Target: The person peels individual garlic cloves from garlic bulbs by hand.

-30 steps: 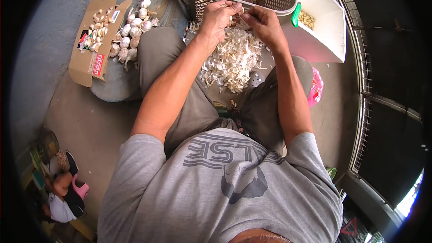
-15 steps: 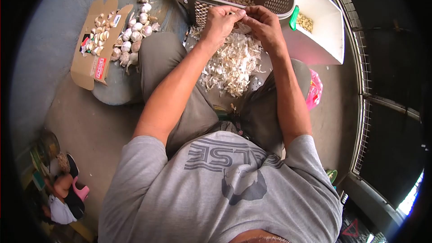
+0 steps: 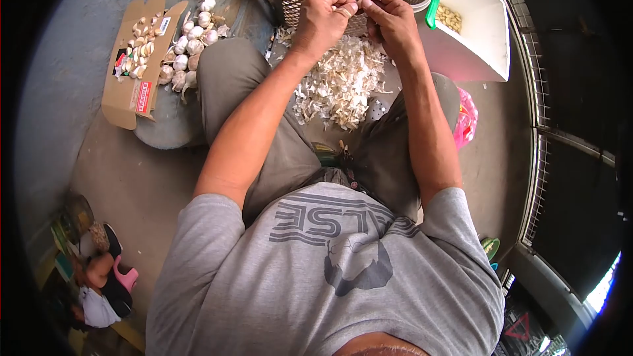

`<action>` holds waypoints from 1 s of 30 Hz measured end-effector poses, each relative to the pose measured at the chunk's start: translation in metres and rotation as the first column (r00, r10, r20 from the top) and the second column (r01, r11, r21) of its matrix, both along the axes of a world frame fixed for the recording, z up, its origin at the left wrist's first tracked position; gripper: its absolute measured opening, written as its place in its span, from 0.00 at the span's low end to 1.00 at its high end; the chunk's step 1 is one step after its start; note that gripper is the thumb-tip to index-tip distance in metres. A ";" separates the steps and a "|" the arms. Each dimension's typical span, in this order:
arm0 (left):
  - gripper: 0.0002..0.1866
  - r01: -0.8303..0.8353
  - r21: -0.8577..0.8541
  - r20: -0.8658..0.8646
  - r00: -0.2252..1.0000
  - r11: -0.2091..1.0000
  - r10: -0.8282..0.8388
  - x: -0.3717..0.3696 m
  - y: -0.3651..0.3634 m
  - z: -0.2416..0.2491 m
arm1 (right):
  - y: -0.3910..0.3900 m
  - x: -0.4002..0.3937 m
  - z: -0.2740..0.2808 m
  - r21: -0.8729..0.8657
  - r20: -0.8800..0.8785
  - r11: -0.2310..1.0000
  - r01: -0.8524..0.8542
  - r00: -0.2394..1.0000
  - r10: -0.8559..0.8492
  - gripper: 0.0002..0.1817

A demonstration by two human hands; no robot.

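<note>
My left hand (image 3: 324, 24) and my right hand (image 3: 393, 24) meet fingertip to fingertip in front of the basket. Both are closed in a pinch around a small pale garlic clove, mostly hidden by the fingers. Beneath them lies a heap of dry garlic skins (image 3: 339, 86), between my knees. The perforated grey-brown basket (image 3: 285, 6) stands just beyond, with pale brown pieces inside. To its right, a white box (image 3: 484, 49) holds peeled garlic cloves (image 3: 450, 18); a green plastic piece (image 3: 432, 12) sits on its near left edge.
Left of my knee, a round blue-grey surface (image 3: 168, 137) carries whole garlic bulbs (image 3: 194, 46) and an opened cardboard box (image 3: 117, 105) with loose cloves (image 3: 140, 56). A pink plastic bag (image 3: 465, 118) lies right of my knee. Another person (image 3: 102, 290) sits at lower left.
Both hands have moved slightly up and away, still pinched together. The view has shifted a little, so the basket sits higher in the frame.
</note>
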State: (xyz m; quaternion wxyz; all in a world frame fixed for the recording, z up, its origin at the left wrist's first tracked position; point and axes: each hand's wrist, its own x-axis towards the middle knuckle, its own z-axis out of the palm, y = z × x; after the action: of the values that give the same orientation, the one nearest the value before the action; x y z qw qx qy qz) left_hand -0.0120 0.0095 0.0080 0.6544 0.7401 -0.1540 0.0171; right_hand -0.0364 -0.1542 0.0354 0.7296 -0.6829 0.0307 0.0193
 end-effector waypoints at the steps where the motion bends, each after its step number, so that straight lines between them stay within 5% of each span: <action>1: 0.09 -0.022 0.060 0.037 0.999 0.998 0.020 -0.002 0.000 0.004 | 0.000 0.000 0.000 -0.049 0.014 0.999 0.001 1.000 -0.001 0.11; 4: 0.08 -0.119 0.276 0.288 0.957 0.954 0.036 -0.002 -0.001 0.000 | -0.002 -0.001 -0.005 -0.194 0.066 0.981 0.006 0.998 0.007 0.10; 8: 0.08 -0.206 0.349 0.458 0.888 0.914 0.025 -0.002 -0.002 -0.005 | -0.007 0.007 -0.023 -0.374 0.273 0.927 0.033 0.959 0.076 0.10; 14: 0.08 0.002 0.150 0.163 0.986 0.989 -0.027 -0.001 -0.008 -0.008 | -0.015 0.000 0.014 -0.305 0.277 0.929 0.208 0.953 -0.122 0.10; 15: 0.11 -0.008 0.120 0.200 0.980 0.993 -0.017 -0.001 -0.009 -0.009 | -0.015 -0.004 0.029 -0.284 0.376 0.925 0.253 0.917 -0.136 0.09; 18: 0.12 0.188 -0.190 -0.255 0.938 0.964 -0.233 -0.001 -0.003 0.000 | -0.010 -0.003 0.068 -0.239 0.723 0.885 0.399 0.682 -0.112 0.07; 20: 0.10 0.173 -0.482 -0.381 0.841 0.859 -0.384 0.005 -0.004 -0.009 | -0.003 0.012 0.086 -0.436 0.691 0.716 0.545 0.713 -0.122 0.07; 21: 0.10 0.101 -0.561 -0.408 0.830 0.821 -0.381 0.004 -0.005 -0.008 | -0.021 0.039 0.071 -0.616 0.491 0.675 0.405 0.868 -0.073 0.09; 23: 0.09 0.048 -0.661 -0.429 0.795 0.749 -0.429 0.009 -0.010 -0.013 | -0.043 0.071 0.049 -0.749 0.387 0.592 0.297 0.921 0.027 0.11; 25: 0.12 0.011 -0.661 -0.482 0.761 0.751 -0.435 0.010 -0.009 -0.003 | -0.043 0.072 0.052 -0.712 0.620 0.545 0.443 0.761 0.191 0.10; 28: 0.09 -0.081 -0.673 -0.504 0.777 0.735 -0.376 0.013 -0.007 -0.009 | -0.028 0.033 0.039 -0.589 0.311 0.799 0.123 0.947 0.084 0.16; 30: 0.10 -0.071 -0.642 -0.433 0.856 0.763 -0.284 0.026 -0.021 -0.044 | -0.013 0.012 0.009 -0.497 0.043 0.859 -0.125 0.985 0.168 0.19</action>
State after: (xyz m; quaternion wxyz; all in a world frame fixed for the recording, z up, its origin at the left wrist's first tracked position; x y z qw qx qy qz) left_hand 0.0144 -0.0114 -0.0356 0.8824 0.4407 -0.0052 -0.1649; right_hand -0.0241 -0.1677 0.0448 0.5285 -0.8467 -0.0486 0.0373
